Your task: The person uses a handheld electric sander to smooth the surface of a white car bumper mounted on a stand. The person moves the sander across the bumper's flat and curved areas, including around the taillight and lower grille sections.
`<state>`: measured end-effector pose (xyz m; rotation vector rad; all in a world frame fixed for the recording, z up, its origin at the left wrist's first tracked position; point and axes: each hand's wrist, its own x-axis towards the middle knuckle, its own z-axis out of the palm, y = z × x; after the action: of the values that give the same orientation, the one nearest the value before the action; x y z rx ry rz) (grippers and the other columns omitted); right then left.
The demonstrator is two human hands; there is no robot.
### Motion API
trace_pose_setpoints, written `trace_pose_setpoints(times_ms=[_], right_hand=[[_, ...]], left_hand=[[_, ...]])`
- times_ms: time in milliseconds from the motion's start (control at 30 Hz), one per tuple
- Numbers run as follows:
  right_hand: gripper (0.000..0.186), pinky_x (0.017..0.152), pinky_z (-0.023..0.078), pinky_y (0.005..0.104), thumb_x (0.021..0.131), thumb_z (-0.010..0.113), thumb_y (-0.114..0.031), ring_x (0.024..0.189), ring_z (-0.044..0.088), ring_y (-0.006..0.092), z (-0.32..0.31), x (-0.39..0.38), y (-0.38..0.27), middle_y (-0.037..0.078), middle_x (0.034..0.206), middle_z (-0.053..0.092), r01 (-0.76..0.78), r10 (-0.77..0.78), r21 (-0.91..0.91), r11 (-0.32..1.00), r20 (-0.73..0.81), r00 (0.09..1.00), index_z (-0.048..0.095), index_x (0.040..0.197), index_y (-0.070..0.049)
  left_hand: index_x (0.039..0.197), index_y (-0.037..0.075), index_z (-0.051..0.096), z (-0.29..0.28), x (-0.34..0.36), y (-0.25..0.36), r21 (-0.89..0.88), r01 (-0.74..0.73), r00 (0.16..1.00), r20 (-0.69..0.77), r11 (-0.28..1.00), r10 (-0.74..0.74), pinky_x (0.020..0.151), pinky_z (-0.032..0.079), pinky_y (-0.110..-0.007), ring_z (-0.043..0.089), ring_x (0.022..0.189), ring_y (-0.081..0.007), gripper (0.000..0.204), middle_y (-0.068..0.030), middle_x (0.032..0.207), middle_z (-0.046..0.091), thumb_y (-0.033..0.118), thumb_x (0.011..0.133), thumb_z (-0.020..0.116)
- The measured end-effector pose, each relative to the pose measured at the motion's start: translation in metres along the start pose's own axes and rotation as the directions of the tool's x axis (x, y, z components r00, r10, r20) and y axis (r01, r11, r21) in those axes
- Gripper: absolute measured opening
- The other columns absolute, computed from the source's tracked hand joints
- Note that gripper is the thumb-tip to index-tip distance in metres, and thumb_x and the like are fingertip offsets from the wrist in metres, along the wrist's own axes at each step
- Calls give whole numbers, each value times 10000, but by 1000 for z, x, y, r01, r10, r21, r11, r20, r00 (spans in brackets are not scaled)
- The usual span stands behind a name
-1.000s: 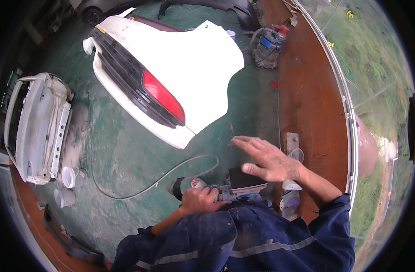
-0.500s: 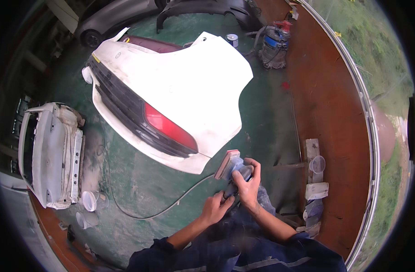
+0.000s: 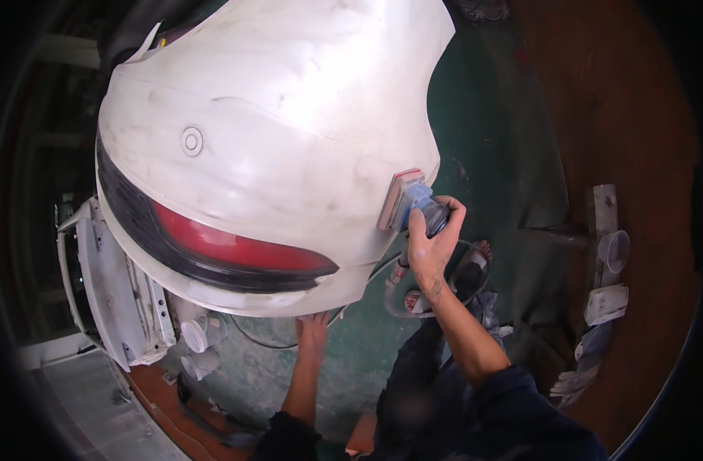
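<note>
A white car bumper (image 3: 290,177) with dark smudges fills the upper middle, with a black trim strip and a red lamp panel (image 3: 228,242) along its near side. My right hand (image 3: 436,238) is closed around a blue and black sander (image 3: 420,206). The sander's flat rectangular pad faces the bumper's right end; whether it presses on the surface is hard to tell. At the bumper's lower edge is my left hand (image 3: 311,330), its fingertips hidden beneath the edge. A hose (image 3: 393,296) hangs from the sander.
Beyond the bumper at left stands a silver car door (image 3: 98,284), with clear plastic tubs (image 3: 201,332) beside it. To the right, a ledge holds a clear cup (image 3: 614,251) and a white block (image 3: 606,303). My feet (image 3: 474,269) are on the green floor, below the sander.
My view has come closer to the bumper. The right hand has brought the sander up to its right end. My left hand has left the sander and moved to the bumper's lower edge.
</note>
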<state>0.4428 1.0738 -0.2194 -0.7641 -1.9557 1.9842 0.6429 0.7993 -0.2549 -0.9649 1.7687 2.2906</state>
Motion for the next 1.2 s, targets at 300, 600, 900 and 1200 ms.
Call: trace_pose_setpoints(times_ms=[300,600,900,1200], right_hand=[[589,825,553,456,816,891,-175,946,652,392,16,-29,0,221,1089,591,205,-199,-116,972,59,978,533,1247,8],[634,911,538,458,817,904,-223,1034,661,388,11,-65,13,240,1164,614,-65,71,-42,997,147,987,515,1255,17],[631,882,543,467,817,907,-256,996,667,378,10,-15,8,230,1126,634,-226,222,29,974,108,969,524,1242,9],[613,874,544,464,819,897,-262,991,672,391,6,-29,36,234,1105,639,-163,165,-24,986,94,982,527,1229,4]], left_hand=[[1732,200,120,-1,8,-3,-118,-13,997,-72,993,4,1341,158,-558,159,1647,-340,1023,-83,1795,154,834,976,392],[1724,183,170,-3,13,-1,-10,-78,997,-15,997,78,1336,179,-562,205,1635,-349,1038,-89,1782,206,861,970,390],[1721,168,179,6,13,-4,14,-143,986,-81,990,144,1330,186,-561,246,1622,-361,1041,-119,1769,240,875,975,341],[1717,179,200,11,14,-1,10,-132,980,-149,991,132,1313,233,-563,279,1610,-358,1009,-114,1758,273,865,989,334]])
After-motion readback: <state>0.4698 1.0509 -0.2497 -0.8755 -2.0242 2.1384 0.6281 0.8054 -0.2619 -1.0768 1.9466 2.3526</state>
